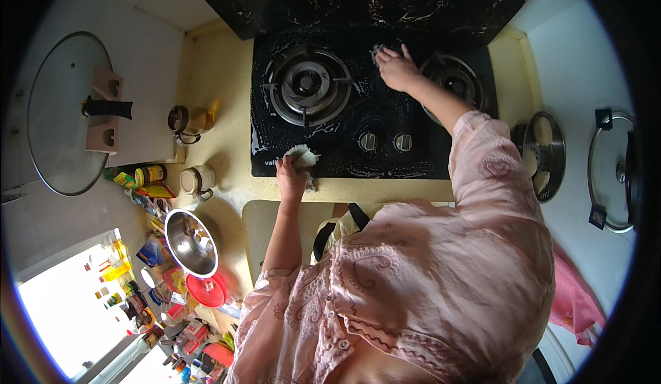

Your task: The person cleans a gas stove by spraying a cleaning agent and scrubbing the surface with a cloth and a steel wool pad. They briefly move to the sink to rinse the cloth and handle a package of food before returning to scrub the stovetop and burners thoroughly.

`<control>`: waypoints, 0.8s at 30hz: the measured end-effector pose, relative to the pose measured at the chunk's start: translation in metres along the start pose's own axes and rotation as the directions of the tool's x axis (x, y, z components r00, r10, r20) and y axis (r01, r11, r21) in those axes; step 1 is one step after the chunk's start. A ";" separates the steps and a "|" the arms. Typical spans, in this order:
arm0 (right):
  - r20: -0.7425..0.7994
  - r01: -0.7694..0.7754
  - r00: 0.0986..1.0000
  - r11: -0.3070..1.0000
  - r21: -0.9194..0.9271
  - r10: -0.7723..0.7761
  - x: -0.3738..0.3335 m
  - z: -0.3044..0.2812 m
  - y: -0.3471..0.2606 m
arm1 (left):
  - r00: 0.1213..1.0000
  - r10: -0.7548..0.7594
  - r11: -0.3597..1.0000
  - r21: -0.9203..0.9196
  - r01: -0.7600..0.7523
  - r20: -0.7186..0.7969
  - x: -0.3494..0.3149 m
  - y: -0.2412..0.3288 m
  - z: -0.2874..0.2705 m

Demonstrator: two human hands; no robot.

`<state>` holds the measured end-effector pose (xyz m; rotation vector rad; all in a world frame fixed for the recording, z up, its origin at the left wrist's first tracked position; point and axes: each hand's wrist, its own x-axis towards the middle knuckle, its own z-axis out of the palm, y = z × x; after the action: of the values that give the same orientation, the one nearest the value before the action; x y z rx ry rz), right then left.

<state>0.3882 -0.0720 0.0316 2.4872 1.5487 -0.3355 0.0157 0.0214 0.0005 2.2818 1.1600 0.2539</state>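
A black glass gas stove [330,153] with two burners lies before me, streaked with white suds. At its near left corner my left hand [291,179] is closed on a crumpled whitish cloth [303,155], part of which hangs over the front edge. My right hand [399,71] reaches to the back of the stove, between the burners. Its fingers press on a small grey scrubber [377,54], mostly hidden under them. The left burner [307,81] shows fully; my right forearm partly covers the right burner [458,84]. Two knobs [369,142] sit near the front edge.
Left of the stove stand a glass jug [200,119] and a mug [195,179]. A steel bowl [186,243], a red lid [206,289] and several bottles and packets crowd the lower left. Pot lids hang on the left and right walls. A steel colander [551,157] is at the right.
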 end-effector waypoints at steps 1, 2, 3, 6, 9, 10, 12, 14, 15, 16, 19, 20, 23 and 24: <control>-0.044 0.004 0.999 1.000 0.014 -0.003 -0.002 0.003 -0.004 | 1.000 -0.018 1.000 0.003 0.018 0.006 0.000 0.002 -0.001; -0.021 0.000 1.000 1.000 0.025 0.001 0.000 0.001 -0.003 | 1.000 0.005 1.000 -0.003 -0.005 0.000 -0.001 0.003 -0.002; 0.003 -0.001 1.000 0.999 0.035 0.001 0.005 -0.003 -0.003 | 1.000 0.025 1.000 -0.009 -0.025 -0.007 -0.001 0.004 -0.003; 0.031 -0.013 0.999 1.000 -0.011 0.014 0.033 -0.010 -0.005 | 0.997 0.063 0.998 -0.003 -0.064 -0.033 0.001 0.004 -0.002; -0.001 -0.024 1.000 0.999 0.038 0.024 0.067 -0.014 -0.024 | 0.998 0.053 0.999 -0.003 -0.053 -0.042 0.000 -0.001 0.002; 0.028 0.004 1.000 1.000 0.022 -0.004 0.079 -0.019 -0.036 | 0.999 0.018 1.000 -0.005 -0.018 -0.032 -0.001 0.000 0.001; 0.028 0.044 0.999 0.999 0.016 -0.044 0.101 -0.024 -0.058 | 1.000 -0.015 1.000 -0.022 0.015 -0.003 -0.001 0.004 -0.001; 0.012 0.072 0.997 0.997 0.031 -0.072 0.114 -0.028 -0.077 | 1.000 0.014 0.999 -0.033 -0.015 -0.021 -0.003 0.001 0.000; 0.010 0.073 0.997 0.996 0.047 -0.073 0.117 -0.032 -0.081 | 0.999 0.030 0.999 -0.039 -0.031 -0.030 -0.002 0.000 0.001; -0.012 0.063 0.998 0.998 0.010 -0.063 0.120 -0.032 -0.083 | 1.000 0.012 0.999 -0.029 -0.012 -0.011 -0.003 0.003 -0.002; -0.027 -0.025 0.999 0.999 0.030 0.025 0.126 -0.029 -0.068 | 0.999 0.040 0.999 -0.019 -0.040 0.000 -0.002 0.005 -0.004; -0.043 -0.049 0.998 0.995 0.092 0.053 0.122 -0.026 -0.061 | 0.999 0.049 0.999 -0.018 -0.049 -0.003 -0.002 0.001 -0.002; -0.022 -0.085 0.996 0.996 0.029 0.085 0.101 -0.017 -0.032 | 0.997 0.075 0.997 -0.019 -0.075 -0.014 -0.002 -0.008 0.003; -0.024 -0.111 0.993 0.993 0.025 0.112 0.094 -0.012 -0.019 | 0.997 0.078 0.997 -0.019 -0.079 -0.019 -0.002 -0.005 0.002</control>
<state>0.4124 0.0204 0.0149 2.5927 1.4152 -0.3073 0.0119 0.0217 -0.0041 2.3154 1.0738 0.3158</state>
